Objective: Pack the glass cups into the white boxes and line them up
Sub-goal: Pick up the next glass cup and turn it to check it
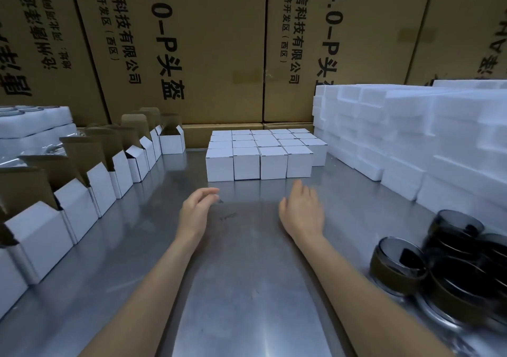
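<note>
Item: glass cups (pixel 450 263), counter's right edge, nearest our right hand (pixel 303 211); left hand (pixel 199 208) nearer open white boxes (pixel 82 192). We held both hands spread, empty.

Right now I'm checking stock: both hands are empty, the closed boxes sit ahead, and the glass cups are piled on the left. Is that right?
One thing is wrong: the glass cups are piled on the right, not the left; the left holds the open boxes. The head view shows this. The rest stands: the left hand and right hand are empty, and the closed boxes sit ahead.
</note>
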`<action>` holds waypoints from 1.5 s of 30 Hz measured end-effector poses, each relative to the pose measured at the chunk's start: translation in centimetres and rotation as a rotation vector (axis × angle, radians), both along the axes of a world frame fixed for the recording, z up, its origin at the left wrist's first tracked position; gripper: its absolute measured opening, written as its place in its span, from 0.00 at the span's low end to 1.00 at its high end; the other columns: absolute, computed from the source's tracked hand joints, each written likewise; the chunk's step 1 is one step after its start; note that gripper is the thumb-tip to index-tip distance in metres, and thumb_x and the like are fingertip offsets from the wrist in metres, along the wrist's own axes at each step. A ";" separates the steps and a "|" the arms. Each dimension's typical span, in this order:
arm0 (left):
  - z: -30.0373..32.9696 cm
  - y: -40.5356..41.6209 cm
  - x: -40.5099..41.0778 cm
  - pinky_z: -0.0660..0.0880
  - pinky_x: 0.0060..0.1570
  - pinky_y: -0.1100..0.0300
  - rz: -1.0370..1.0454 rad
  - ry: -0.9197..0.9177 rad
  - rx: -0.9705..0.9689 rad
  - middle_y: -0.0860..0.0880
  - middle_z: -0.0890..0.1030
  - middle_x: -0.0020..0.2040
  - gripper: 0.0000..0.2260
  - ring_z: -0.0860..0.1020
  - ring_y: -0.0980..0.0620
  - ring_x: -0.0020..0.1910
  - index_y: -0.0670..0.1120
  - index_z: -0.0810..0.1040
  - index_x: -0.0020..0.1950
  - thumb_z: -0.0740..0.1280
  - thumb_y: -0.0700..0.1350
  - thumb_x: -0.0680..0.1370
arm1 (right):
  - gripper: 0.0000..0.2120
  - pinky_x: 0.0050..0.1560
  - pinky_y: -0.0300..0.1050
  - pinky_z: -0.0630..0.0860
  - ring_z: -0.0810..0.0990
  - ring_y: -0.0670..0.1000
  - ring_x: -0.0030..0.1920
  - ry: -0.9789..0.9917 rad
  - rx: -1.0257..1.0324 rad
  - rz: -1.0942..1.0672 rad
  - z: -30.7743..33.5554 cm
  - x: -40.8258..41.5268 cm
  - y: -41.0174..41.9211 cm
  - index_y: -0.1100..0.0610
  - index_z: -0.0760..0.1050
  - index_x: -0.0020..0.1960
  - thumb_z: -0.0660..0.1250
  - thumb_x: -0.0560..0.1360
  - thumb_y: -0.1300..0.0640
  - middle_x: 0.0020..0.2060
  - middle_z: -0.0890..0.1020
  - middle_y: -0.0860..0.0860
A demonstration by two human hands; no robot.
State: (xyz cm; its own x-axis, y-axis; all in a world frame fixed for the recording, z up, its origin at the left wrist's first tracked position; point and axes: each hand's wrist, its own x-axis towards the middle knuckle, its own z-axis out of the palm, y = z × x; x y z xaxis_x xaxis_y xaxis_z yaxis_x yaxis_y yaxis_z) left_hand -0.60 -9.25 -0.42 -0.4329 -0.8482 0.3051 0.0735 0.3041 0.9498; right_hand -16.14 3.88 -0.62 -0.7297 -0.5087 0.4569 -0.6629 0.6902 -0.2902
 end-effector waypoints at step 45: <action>0.7 8.4 1.5 0.74 0.47 0.63 -0.423 -0.345 -0.400 0.50 0.80 0.48 0.10 0.76 0.54 0.43 0.51 0.78 0.48 0.70 0.36 0.73 | 0.17 0.54 0.49 0.69 0.69 0.59 0.66 -0.286 0.155 0.045 6.0 7.0 5.4 0.58 0.71 0.64 0.54 0.82 0.51 0.63 0.75 0.58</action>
State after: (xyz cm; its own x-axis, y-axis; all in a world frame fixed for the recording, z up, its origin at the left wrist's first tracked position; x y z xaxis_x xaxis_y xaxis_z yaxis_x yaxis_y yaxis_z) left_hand 0.91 -0.86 0.30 -0.8320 -0.4346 0.3449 -0.0236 0.6488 0.7606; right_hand -9.10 9.25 5.41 -0.7922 -0.5911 0.1513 -0.6008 0.7124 -0.3627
